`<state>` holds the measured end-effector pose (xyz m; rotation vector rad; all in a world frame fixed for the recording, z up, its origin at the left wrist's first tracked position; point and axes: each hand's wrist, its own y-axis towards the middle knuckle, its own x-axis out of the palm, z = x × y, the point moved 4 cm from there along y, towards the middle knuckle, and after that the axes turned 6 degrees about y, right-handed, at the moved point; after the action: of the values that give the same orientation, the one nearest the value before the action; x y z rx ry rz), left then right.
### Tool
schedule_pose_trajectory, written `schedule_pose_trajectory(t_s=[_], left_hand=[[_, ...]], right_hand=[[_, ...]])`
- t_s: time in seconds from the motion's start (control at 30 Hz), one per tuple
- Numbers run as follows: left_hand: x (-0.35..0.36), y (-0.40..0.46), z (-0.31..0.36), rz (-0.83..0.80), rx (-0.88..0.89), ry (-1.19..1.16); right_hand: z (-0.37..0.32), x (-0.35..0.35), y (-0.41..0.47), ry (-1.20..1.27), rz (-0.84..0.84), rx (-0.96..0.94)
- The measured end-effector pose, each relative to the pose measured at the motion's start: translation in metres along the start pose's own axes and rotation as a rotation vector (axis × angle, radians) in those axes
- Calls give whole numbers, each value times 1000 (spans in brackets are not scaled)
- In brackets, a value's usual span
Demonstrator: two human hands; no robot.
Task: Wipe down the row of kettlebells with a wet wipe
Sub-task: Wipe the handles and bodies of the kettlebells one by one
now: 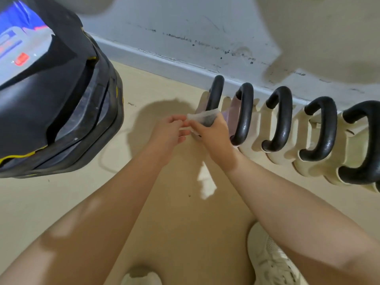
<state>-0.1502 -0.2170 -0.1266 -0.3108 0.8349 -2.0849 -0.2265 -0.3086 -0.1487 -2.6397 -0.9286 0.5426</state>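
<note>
Both hands — left hand (171, 130), right hand (213, 131) — pinch a thin, crumpled white wet wipe (202, 118) beside black-handled kettlebells (281, 120).

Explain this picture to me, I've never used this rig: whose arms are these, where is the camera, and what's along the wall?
There is no machine here: a person wears one camera on the head, looking down at their own bare arms. The left hand and right hand both pinch a white wet wipe in front of the first kettlebell. A row of kettlebells with black handles and pale bodies stands on the beige floor along the wall. At left sits a big black piece of equipment; what it is I cannot tell. Pale shoes show at the bottom.
</note>
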Motion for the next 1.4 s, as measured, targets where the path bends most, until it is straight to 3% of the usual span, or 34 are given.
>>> schedule_pose_trajectory(t_s=[0.07,0.17,0.27,0.4,0.53,0.6,0.67,0.77,0.83,1.0,1.03,1.13,1.3,1.4], left_hand=[[-6,1,-2,61,14,40],[-12,2,3,167,73,141],[-3,-2,17,167,181,216],[22,-11,32,123,341,288],[49,-21,34,69,451,365],[66,-24,30,-13,458,390],[80,-24,26,-84,439,461],[95,-21,23,-162,428,657],[98,-21,23,-193,441,738],[100,-15,19,-137,431,770],[100,-13,19,-125,423,773],[100,-9,22,-122,399,768],[110,-10,24,-152,391,775],[110,-5,24,-137,360,770]], right_hand=[[0,3,-6,-45,12,-70],[-1,-2,-7,-183,-111,-78],[-31,-29,-12,-16,-192,-3],[-68,-89,-21,159,-74,-82],[-71,-135,-3,-131,123,-256],[-73,-142,6,-274,112,-335],[-71,-133,14,-570,-55,-461],[-47,-111,10,-1197,-452,-754],[-43,-110,10,-1455,-560,-886],[-63,-117,45,-1503,-383,-700],[-60,-110,45,-1511,-413,-719],[-47,-93,41,-1489,-587,-1037],[-65,-102,73,-1515,-385,-836],[-50,-89,63,-1565,-534,-1033]])
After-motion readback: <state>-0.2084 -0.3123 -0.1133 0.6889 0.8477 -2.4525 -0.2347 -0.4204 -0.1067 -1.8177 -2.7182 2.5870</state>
